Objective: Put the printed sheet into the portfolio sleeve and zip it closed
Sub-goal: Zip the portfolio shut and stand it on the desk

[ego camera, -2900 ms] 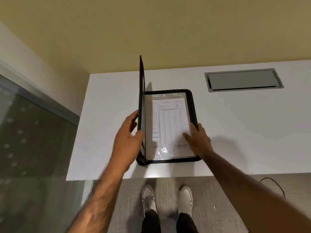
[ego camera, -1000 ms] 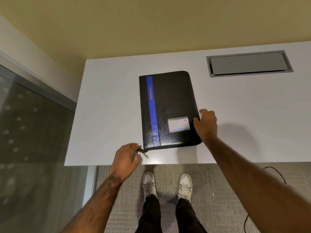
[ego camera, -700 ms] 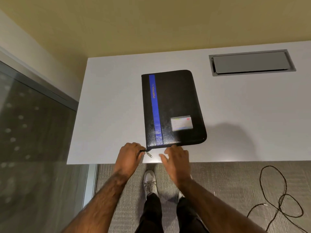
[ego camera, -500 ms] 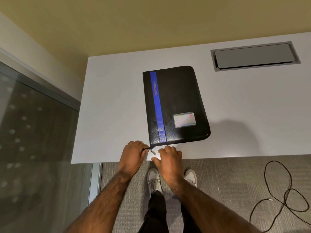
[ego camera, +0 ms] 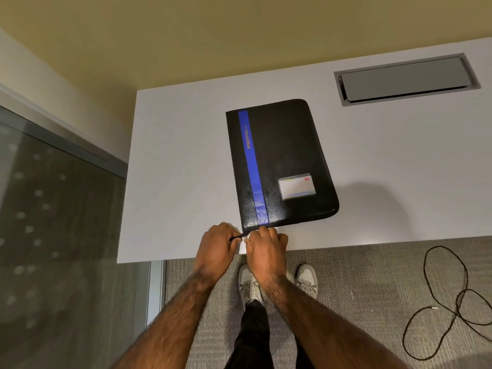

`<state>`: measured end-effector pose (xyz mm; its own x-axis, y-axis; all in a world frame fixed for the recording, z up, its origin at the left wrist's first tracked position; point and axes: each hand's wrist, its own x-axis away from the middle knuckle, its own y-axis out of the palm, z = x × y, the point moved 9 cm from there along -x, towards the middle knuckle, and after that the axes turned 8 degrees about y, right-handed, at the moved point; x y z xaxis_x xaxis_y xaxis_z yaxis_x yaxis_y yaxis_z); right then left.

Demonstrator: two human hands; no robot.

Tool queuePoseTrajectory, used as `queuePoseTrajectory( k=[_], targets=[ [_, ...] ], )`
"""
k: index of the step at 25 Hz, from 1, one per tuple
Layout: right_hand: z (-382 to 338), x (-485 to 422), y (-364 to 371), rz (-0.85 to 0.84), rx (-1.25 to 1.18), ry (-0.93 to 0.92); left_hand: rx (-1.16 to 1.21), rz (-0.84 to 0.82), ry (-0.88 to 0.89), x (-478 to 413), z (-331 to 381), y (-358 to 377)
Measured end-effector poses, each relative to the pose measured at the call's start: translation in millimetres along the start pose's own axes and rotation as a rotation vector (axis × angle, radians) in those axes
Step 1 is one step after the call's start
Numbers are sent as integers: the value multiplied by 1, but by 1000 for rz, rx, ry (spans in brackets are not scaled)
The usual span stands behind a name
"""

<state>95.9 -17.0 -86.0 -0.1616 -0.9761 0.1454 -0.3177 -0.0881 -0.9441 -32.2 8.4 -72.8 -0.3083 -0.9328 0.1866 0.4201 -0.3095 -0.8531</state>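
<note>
Hands at the zip corner of a closed portfolio

Printed sheet: not visible; the single black leather-look portfolio with a blue stripe (ego camera: 279, 163) lies closed and flat on the white rectangular table (ego camera: 181, 161), near its front edge. Whether the zip is run is hard to make out; only a dark strip shows between the two hands.

Count: one portfolio, one clear card pocket (ego camera: 296, 186) on its cover, one grey recessed cable hatch (ego camera: 406, 79) well apart at upper right, one black cable (ego camera: 447, 302) coiled on the carpet.

Left hand (ego camera: 217, 245) is curled, fingers pinching the dark zip tab (ego camera: 237, 237) just off the portfolio's near-left corner. Right hand (ego camera: 267, 246) is curled beside it, touching that corner; what it grips is hidden.
</note>
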Motion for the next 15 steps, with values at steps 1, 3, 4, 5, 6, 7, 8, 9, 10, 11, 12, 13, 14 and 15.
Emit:
queuePoseTrajectory(
  k=[1,3,4,5,6,7,8,9,10,11,12,13,14,15],
  targets=[
    [3,-1,-1,13,-7,22,-6,4,-3,0,-1,0],
    [10,-2,-2,39,-35,72,-17,21,-6,0,-3,0],
    [13,-2,-3,54,-42,90,-24,27,-4,-1,-3,-1],
    [15,-1,-3,69,-40,104,-34,30,0,-1,-4,-1],
    [18,0,-4,87,-37,120,-45,31,4,-1,-4,-1],
    [21,1,-5,106,-39,143,-52,31,9,-2,-4,-2],
    [26,1,-6,122,-42,175,-55,31,14,-3,-4,-2],
    [31,1,-7,134,-41,212,-59,33,21,-3,-3,-3],
    [37,0,-8,144,-36,252,-64,34,30,-4,-3,-4],
    [43,-1,-10,155,-31,290,-68,33,40,-5,-4,-5],
    [49,-1,-11,171,-29,324,-71,29,52,-6,-4,-5],
    [55,-2,-13,189,-31,350,-74,26,64,-8,-4,-6],
    [60,-2,-15,208,-32,371,-77,24,74,-9,-5,-6],
    [66,-3,-18,227,-28,393,-78,20,84,-10,-5,-6]
  ],
)
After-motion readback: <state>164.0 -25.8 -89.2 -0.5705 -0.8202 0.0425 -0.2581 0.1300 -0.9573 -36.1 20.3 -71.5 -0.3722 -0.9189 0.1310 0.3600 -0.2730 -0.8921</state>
